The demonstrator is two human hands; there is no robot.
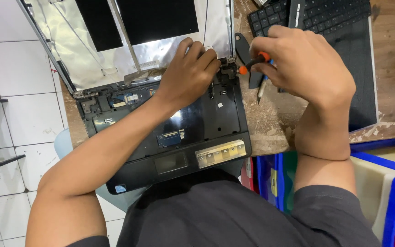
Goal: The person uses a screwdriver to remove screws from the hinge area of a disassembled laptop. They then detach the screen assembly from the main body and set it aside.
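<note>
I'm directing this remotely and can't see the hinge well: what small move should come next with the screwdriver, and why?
Probably seat the tip squarely in the hinge screw and turn. The right hand holds the orange-handled screwdriver aimed at that corner, while the left hand presses down beside it on the laptop base. The tip itself is hidden, so check its seating first.

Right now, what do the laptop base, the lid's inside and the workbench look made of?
Laptop base: black plastic, glossy; it reflects light. Lid's inside: silvery foil-like lining, creased and shiny, probably over plastic. Workbench: bare wood, worn and scuffed, pale patches.
</note>
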